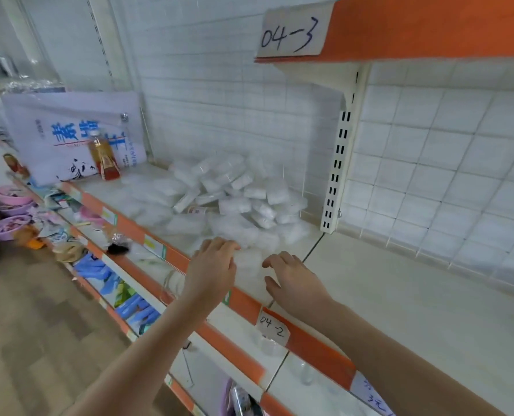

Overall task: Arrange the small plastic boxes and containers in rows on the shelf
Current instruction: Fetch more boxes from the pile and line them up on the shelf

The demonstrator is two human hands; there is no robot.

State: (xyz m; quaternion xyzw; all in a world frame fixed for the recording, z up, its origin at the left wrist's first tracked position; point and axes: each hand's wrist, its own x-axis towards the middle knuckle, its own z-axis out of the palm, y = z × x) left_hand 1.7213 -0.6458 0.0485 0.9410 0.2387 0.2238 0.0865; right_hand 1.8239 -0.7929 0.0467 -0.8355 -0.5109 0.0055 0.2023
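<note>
A loose pile of small clear plastic boxes lies on the white shelf against the tiled back wall. One small clear plastic box sits apart at the pile's near edge, close to the shelf front. My left hand reaches over the orange shelf edge, and its curled fingers hold this box's left side. My right hand hovers just right of the box with fingers loosely curled and thumb spread; nothing is in it. The view is blurred, so contact on the right side is unclear.
A large white printed bag and an amber bottle stand at the shelf's far left. A slotted upright post rises behind the pile. An orange shelf labelled 04-3 hangs overhead. Lower shelves hold pink basins and packets.
</note>
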